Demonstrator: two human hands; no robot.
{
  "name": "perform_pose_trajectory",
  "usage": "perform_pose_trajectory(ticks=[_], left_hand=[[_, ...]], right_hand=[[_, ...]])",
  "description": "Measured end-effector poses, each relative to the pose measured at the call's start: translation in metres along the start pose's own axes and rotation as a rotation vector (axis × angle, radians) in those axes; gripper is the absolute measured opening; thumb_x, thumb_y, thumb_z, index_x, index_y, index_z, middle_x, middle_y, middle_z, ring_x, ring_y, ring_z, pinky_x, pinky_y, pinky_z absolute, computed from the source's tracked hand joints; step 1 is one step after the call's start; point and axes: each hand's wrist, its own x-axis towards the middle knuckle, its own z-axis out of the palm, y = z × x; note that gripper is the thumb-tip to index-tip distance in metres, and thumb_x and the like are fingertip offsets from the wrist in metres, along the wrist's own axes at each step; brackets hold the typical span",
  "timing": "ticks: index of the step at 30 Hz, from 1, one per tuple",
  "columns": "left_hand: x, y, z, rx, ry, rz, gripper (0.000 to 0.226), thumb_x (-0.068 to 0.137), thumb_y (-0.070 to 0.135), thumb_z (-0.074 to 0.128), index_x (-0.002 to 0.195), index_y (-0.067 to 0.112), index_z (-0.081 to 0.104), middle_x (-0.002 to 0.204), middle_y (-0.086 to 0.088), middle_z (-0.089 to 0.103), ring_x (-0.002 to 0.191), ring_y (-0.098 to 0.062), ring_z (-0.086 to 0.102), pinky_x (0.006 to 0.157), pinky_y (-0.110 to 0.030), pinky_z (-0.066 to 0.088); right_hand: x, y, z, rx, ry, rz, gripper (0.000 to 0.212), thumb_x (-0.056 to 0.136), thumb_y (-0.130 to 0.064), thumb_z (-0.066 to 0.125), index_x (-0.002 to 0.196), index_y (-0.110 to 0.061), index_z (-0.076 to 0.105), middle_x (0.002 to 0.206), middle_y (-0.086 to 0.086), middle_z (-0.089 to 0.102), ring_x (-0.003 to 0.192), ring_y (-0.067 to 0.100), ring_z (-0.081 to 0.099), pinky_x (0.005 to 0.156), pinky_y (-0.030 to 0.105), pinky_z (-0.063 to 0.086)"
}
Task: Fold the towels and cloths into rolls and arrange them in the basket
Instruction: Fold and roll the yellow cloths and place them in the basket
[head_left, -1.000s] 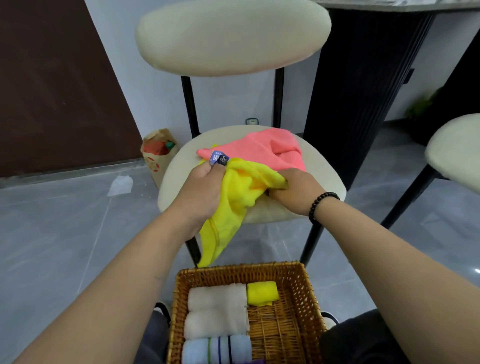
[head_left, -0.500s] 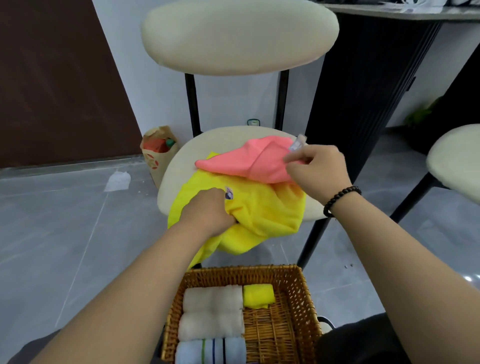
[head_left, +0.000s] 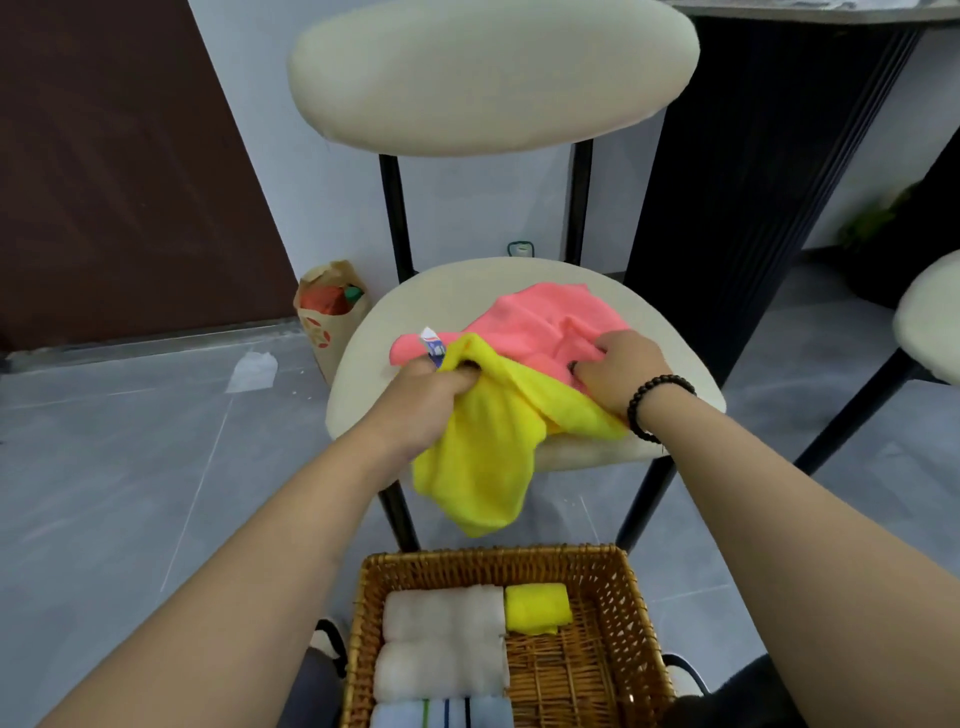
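A yellow cloth (head_left: 483, 457) hangs off the front of the cream chair seat (head_left: 374, 358). My left hand (head_left: 431, 400) grips its upper corner by the blue-and-white label. A pink cloth (head_left: 545, 317) lies on the seat behind it; my right hand (head_left: 618, 369) rests on it, with fingers curled into the folds where the pink cloth and the yellow cloth meet. Below, the wicker basket (head_left: 623, 623) holds two white rolled towels (head_left: 441, 639), a striped roll (head_left: 441, 714) and a small yellow roll (head_left: 537, 608).
A brown paper bag (head_left: 324, 312) stands on the grey floor left of the chair. A dark table leg (head_left: 727, 182) rises at the right behind the seat. Part of another cream chair (head_left: 930, 322) shows at the right edge.
My right hand has let go of the raised pink corner and dropped onto the cloths. My left hand has lifted the yellow cloth's corner up, bunching it so it hangs down.
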Motion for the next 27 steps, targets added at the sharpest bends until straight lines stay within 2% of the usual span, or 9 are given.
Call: perform_pose_trajectory(ticks=[2, 5, 8, 11, 13, 17, 22, 24, 27], left_hand=[[0.001, 0.005, -0.004, -0.137, 0.109, -0.03, 0.016, 0.095, 0.015, 0.053, 0.089, 0.016, 0.068, 0.094, -0.004, 0.072, 0.095, -0.022, 0.067, 0.094, -0.041, 0.049], [-0.001, 0.014, -0.013, -0.187, 0.206, -0.06, 0.018, 0.094, 0.023, 0.055, 0.091, 0.016, 0.071, 0.099, -0.011, 0.073, 0.1, -0.029, 0.066, 0.097, -0.048, 0.049], [-0.005, 0.022, -0.024, -0.161, 0.218, -0.076, 0.016, 0.093, 0.026, 0.056, 0.087, 0.018, 0.068, 0.088, -0.007, 0.07, 0.084, -0.023, 0.065, 0.078, -0.034, 0.052], [-0.008, 0.024, -0.032, -0.067, 0.187, -0.074, 0.013, 0.091, 0.029, 0.059, 0.083, 0.021, 0.065, 0.075, 0.004, 0.065, 0.07, -0.011, 0.059, 0.058, -0.024, 0.042], [-0.009, 0.024, -0.035, -0.069, 0.161, -0.092, 0.011, 0.088, 0.029, 0.063, 0.083, 0.02, 0.066, 0.074, 0.003, 0.068, 0.072, -0.014, 0.063, 0.061, -0.024, 0.046], [-0.01, 0.02, -0.041, -0.049, 0.079, -0.131, 0.015, 0.081, 0.032, 0.073, 0.09, 0.022, 0.067, 0.084, 0.001, 0.073, 0.082, -0.019, 0.069, 0.075, -0.032, 0.055], [-0.014, 0.016, -0.041, 0.04, -0.208, -0.139, 0.073, 0.044, 0.037, 0.088, 0.112, 0.017, 0.068, 0.103, -0.003, 0.074, 0.097, -0.024, 0.071, 0.089, -0.045, 0.055], [-0.016, 0.015, -0.038, 0.095, -0.302, -0.121, 0.067, 0.052, 0.027, 0.091, 0.113, 0.017, 0.068, 0.104, -0.001, 0.074, 0.098, -0.021, 0.07, 0.088, -0.04, 0.056], [-0.021, 0.02, -0.028, 0.101, -0.336, -0.085, 0.039, 0.073, 0.009, 0.081, 0.109, 0.015, 0.069, 0.099, -0.001, 0.075, 0.091, -0.018, 0.072, 0.078, -0.03, 0.058]], right_hand=[[0.008, -0.004, -0.001, 0.195, 0.111, 0.09, 0.025, 0.09, -0.019, 0.05, 0.066, -0.016, 0.044, 0.066, 0.002, 0.043, 0.062, 0.02, 0.044, 0.046, 0.025, 0.025], [0.016, -0.013, -0.001, 0.456, 0.311, 0.151, 0.031, 0.093, -0.021, 0.05, 0.064, -0.019, 0.039, 0.066, -0.002, 0.043, 0.06, 0.016, 0.042, 0.047, 0.024, 0.026], [0.023, -0.026, 0.002, 0.551, 0.443, 0.071, 0.02, 0.093, -0.018, 0.049, 0.073, -0.015, 0.047, 0.076, 0.0, 0.053, 0.069, 0.019, 0.05, 0.057, 0.026, 0.033], [0.029, -0.03, 0.015, 0.326, 0.255, 0.031, 0.013, 0.091, -0.014, 0.051, 0.1, -0.007, 0.059, 0.094, 0.011, 0.059, 0.09, 0.03, 0.057, 0.07, 0.03, 0.04], [0.028, -0.028, 0.024, 0.203, 0.061, -0.005, 0.012, 0.088, -0.012, 0.055, 0.099, -0.011, 0.06, 0.089, 0.007, 0.059, 0.089, 0.028, 0.055, 0.068, 0.028, 0.039], [0.016, -0.032, 0.017, 0.245, 0.055, -0.078, 0.052, 0.087, -0.014, 0.059, 0.137, -0.017, 0.044, 0.115, 0.005, 0.062, 0.109, 0.025, 0.056, 0.09, 0.03, 0.045], [-0.019, -0.051, -0.008, 0.443, 0.092, -0.337, 0.027, 0.091, -0.016, 0.06, 0.117, -0.022, 0.06, 0.095, -0.009, 0.064, 0.085, 0.004, 0.06, 0.081, 0.022, 0.05], [-0.039, -0.057, -0.017, 0.587, -0.042, -0.418, 0.017, 0.089, -0.014, 0.064, 0.105, -0.021, 0.065, 0.095, -0.012, 0.067, 0.086, -0.005, 0.062, 0.08, 0.013, 0.05], [-0.055, -0.054, -0.026, 0.408, -0.151, -0.474, 0.013, 0.081, -0.024, 0.073, 0.094, -0.025, 0.071, 0.09, -0.012, 0.07, 0.085, -0.004, 0.063, 0.077, 0.013, 0.049]])
